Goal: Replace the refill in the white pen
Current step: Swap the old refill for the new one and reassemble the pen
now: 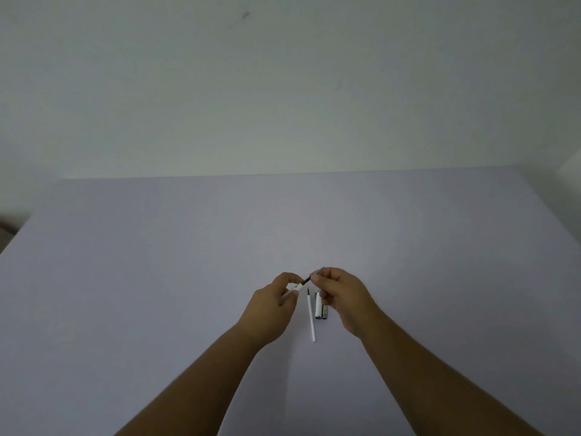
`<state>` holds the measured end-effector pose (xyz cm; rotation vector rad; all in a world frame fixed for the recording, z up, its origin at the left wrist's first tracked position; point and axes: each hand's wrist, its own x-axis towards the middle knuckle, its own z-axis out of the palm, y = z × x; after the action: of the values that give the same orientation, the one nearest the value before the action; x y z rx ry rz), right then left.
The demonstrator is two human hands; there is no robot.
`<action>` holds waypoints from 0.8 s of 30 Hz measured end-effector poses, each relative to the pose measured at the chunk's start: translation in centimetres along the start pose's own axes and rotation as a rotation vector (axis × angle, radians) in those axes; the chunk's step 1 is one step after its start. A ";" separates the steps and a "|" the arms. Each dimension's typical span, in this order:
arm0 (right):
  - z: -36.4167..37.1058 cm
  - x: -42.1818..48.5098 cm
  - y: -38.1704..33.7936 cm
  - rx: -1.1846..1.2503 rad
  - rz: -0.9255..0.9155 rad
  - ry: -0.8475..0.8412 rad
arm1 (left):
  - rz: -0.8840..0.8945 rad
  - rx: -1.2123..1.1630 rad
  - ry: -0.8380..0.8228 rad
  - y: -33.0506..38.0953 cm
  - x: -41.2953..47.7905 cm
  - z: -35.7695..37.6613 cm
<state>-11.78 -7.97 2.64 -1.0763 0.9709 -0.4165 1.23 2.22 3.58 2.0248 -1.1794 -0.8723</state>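
White pen barrel [295, 288]: pinched in left hand [273, 305], held above table [157, 278].
Dark refill [307, 280]: gripped at its far end by right hand [342, 297], other end at the barrel mouth.
Spare white refill [312, 319] and cap [318, 306]: lying on the table between the hands.
Risk: a skewed refill could bend, or slip and roll.
Clearance: ample on all sides; table edges well apart.

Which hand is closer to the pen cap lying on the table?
Right. The right hand hovers just beside the pen cap, partly over it; the left hand is farther off, beyond the spare refill.
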 end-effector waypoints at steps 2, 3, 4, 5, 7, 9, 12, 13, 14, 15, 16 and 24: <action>0.2 0.2 -0.7 0.081 -0.015 0.052 | 0.004 -0.015 0.008 0.1 0.0 0.0; 0.1 0.5 -1.1 0.179 -0.013 0.106 | 0.001 -0.023 0.009 0.1 0.0 -0.1; -0.1 0.9 -1.4 0.283 -0.004 0.174 | -0.005 -0.028 0.006 -0.1 -0.1 -0.2; -0.7 1.2 -1.9 0.356 0.008 0.251 | -0.010 -0.027 0.001 -0.2 -0.1 -0.2; -1.6 2.3 -1.7 0.259 0.063 0.358 | -0.033 -0.020 0.002 -0.9 -0.2 -0.4; -2.8 2.8 -0.6 -0.092 0.127 0.365 | -0.049 -0.016 0.003 -1.2 -0.4 -0.4; -3.3 3.3 2.1 -0.603 0.198 0.256 | -0.074 0.004 0.000 -1.7 -0.3 -0.2; -3.3 3.3 2.7 -0.718 0.197 0.237 | -0.080 0.009 -0.001 -1.7 -0.3 -0.2; -3.3 3.4 3.1 -0.809 0.178 0.237 | -0.085 0.016 -0.001 -1.9 -0.3 -0.2; -3.2 3.5 3.4 -0.876 0.151 0.250 | -0.089 0.025 -0.002 -2.0 -0.3 -0.2; -3.1 3.5 3.5 -0.916 0.128 0.264 | -0.091 0.033 -0.002 -2.2 -0.3 -0.2; -3.1 3.7 4.1 -0.980 0.089 0.312 | -0.098 0.054 -0.004 -2.7 -0.2 -0.1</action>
<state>-12.99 -10.43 -3.09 -1.8657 1.5593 0.0006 2.52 3.48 1.59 2.1406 -1.1254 -0.9010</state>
